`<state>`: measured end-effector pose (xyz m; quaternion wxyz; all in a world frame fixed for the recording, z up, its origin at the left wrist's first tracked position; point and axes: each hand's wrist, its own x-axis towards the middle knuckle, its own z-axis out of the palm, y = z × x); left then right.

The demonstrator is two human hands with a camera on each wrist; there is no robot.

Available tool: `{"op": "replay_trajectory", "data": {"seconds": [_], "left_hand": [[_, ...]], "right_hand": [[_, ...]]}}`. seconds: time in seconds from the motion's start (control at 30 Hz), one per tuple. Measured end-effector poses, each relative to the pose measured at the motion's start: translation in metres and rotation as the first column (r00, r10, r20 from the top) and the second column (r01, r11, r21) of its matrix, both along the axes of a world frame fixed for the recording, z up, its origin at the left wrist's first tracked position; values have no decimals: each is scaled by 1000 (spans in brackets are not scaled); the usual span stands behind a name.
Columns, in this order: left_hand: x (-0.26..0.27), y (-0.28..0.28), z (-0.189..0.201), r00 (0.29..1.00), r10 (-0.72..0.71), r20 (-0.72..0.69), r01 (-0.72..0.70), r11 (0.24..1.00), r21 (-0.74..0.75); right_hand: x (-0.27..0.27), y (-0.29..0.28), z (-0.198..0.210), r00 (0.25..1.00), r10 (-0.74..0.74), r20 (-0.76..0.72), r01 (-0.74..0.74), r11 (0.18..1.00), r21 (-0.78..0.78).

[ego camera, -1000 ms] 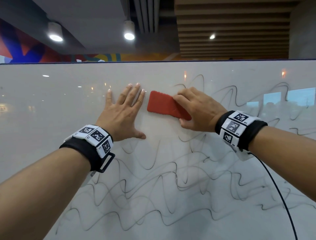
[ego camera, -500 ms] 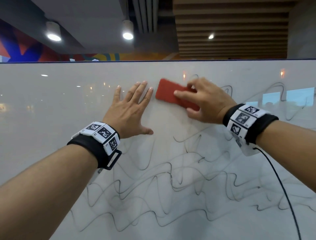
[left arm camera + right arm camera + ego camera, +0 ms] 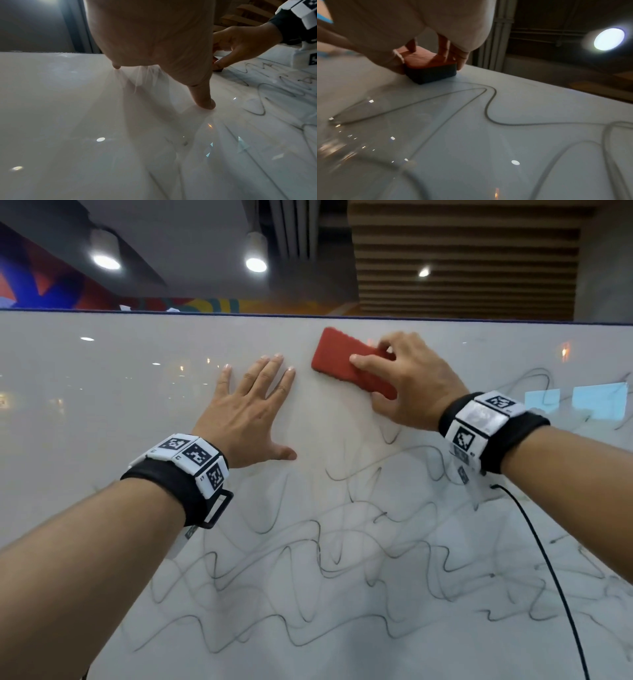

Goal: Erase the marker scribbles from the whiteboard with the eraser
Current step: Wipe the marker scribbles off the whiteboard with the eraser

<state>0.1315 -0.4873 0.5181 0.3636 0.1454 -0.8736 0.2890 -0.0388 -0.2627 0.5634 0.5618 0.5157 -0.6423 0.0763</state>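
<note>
A red eraser (image 3: 346, 361) with a dark felt underside (image 3: 430, 73) lies flat against the whiteboard (image 3: 102, 405) close under its top edge. My right hand (image 3: 407, 381) grips the eraser, fingers curled over its back and thumb on its near side. Just left of it my left hand (image 3: 250, 409) presses flat on the board with fingers spread and straight; the thumb tip (image 3: 205, 102) touches the surface. Black wavy marker scribbles (image 3: 325, 577) cover the lower and right parts of the board. The patch between and below the hands looks wiped.
The board's dark top edge (image 3: 205, 312) runs just above the eraser. A thin black cable (image 3: 548, 570) hangs from my right wristband across the board's lower right. Ceiling lamps (image 3: 255, 263) and wooden slats show beyond the board.
My right hand has slid the eraser up and to the right, nearly to the top edge, wiping away the scribbles near it. The left hand stays flat on the board.
</note>
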Motion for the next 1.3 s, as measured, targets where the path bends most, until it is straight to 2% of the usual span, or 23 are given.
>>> {"op": "replay_trajectory", "data": {"seconds": [0.07, 0.17, 0.23, 0.3, 0.37, 0.47, 0.5, 0.57, 0.63, 0.67, 0.73, 0.8, 0.87, 0.93, 1.03, 1.13, 1.3], "left_hand": [[0, 0, 0, 1000, 0, 2, 0, 1000, 10], [0, 0, 0, 1000, -2, -2, 2, 1000, 3], [0, 1, 0, 1000, -1, 0, 1, 1000, -12], [0, 0, 0, 1000, 1, -1, -1, 1000, -16], [-1, -1, 0, 1000, -6, -3, 6, 1000, -12], [-1, -2, -1, 1000, -10, 5, 10, 1000, -22], [-1, -3, -1, 1000, -14, 1, 14, 1000, -25], [-1, -3, 0, 1000, -18, -4, 18, 999, -34], [0, -3, 0, 1000, -20, -3, 20, 999, -30], [0, -3, 0, 1000, -25, -4, 25, 999, -25], [0, -1, 1, 1000, -28, -3, 28, 999, -20], [-1, 0, 1, 1000, -23, 1, 23, 1000, -11], [0, 1, 2, 1000, -20, 4, 20, 1000, -3], [0, 4, 1, 1000, -20, 4, 20, 1000, 4], [-2, 7, 1, 1000, -24, 4, 24, 999, 22], [-2, 10, 2, 1000, -14, 16, 13, 1000, 27], [-3, 13, 2, 1000, -3, 27, 1, 999, 44]], "right_hand": [[0, -4, -10, 1000, 7, -20, -7, 1000, -6], [-2, -8, -35, 992, 47, -121, -26, 985, 169], [-3, -4, -32, 986, 46, -160, -8, 973, 231], [-3, -1, -17, 993, 28, -118, -6, 983, 182], [-2, 1, 0, 999, 2, -38, 0, 999, 48], [3, -3, -5, 999, -20, 39, 23, 997, -78], [3, -6, -14, 1000, -16, 23, 17, 998, -66], [2, -9, -32, 998, 0, -62, 4, 998, 57], [0, -5, -31, 992, -3, -122, 26, 983, 180], [-1, -2, -24, 991, -7, -136, 32, 982, 185], [-3, 4, -7, 997, -27, -76, 34, 996, 86], [-4, 10, 3, 998, -30, 53, 34, 997, -69], [-3, 7, -3, 995, -31, 91, 41, 992, -117], [-1, 2, -22, 1000, -19, 24, 20, 999, -32], [-8, 4, -52, 993, 24, -119, -3, 984, 177], [-13, 13, -40, 988, 14, -154, 26, 967, 252], [-14, 22, -3, 998, -25, 53, 26, 999, -24]]}}
